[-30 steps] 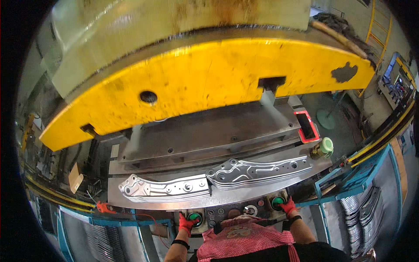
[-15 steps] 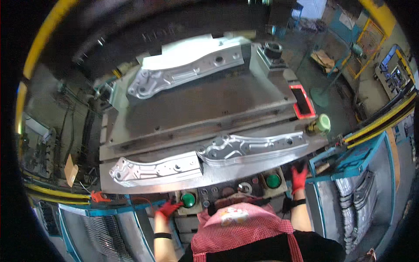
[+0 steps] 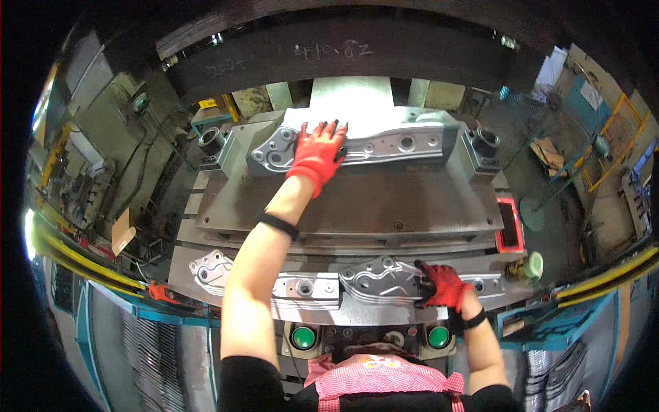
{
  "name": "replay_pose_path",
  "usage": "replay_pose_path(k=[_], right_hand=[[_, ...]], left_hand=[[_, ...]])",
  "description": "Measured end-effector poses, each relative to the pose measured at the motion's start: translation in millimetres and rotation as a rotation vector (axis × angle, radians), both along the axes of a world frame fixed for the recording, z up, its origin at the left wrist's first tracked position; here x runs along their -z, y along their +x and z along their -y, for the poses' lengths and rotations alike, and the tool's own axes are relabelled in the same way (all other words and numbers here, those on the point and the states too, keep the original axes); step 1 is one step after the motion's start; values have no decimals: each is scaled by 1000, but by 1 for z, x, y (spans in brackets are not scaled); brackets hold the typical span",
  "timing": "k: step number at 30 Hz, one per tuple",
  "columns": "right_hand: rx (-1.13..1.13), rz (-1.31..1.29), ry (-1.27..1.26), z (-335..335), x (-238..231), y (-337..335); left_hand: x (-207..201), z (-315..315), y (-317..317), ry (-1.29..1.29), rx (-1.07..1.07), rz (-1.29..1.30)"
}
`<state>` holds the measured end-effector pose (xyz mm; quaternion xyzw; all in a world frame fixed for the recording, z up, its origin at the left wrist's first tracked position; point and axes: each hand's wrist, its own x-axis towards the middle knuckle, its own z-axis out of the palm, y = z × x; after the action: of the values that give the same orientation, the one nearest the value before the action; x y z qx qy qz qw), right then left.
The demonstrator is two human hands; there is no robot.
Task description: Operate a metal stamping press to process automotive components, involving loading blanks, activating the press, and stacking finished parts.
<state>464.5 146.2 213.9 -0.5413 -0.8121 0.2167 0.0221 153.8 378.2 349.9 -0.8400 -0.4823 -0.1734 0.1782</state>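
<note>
My left hand (image 3: 318, 154), in a red glove with dark fingertips, reaches far forward. It lies with fingers spread on the left half of a stamped metal bracket (image 3: 391, 145), which rests on the press die. Lower right, my right hand (image 3: 447, 287), also in a red glove, has its fingers curled across the middle of a second stamped bracket (image 3: 374, 281) on the front ledge. A third bracket (image 3: 305, 288) lies left of it, partly hidden beneath my left forearm; the two nearly touch end to end.
Two green push buttons (image 3: 303, 337) sit below the ledge (image 3: 206, 299). Round guide posts (image 3: 486, 141) flank the die. A red-framed phone-like object (image 3: 509, 225) and a pale green-capped container (image 3: 533, 266) are at the right. Racks (image 3: 549, 329) with metal parts stand on both sides.
Both hands have left the button area. My left hand has moved forward onto the far bracket, my right hand onto the front right bracket. The head view has shifted.
</note>
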Motion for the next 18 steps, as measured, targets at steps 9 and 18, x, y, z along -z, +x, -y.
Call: replay_pose_path(k=[9, 18], right_hand=[[-19, -139, 97, 9, 17, 8], [-17, -72, 3, 4, 17, 12]], left_hand=[[-33, 35, -40, 47, 123, -164], [29, 168, -210, -484, -4, -299]])
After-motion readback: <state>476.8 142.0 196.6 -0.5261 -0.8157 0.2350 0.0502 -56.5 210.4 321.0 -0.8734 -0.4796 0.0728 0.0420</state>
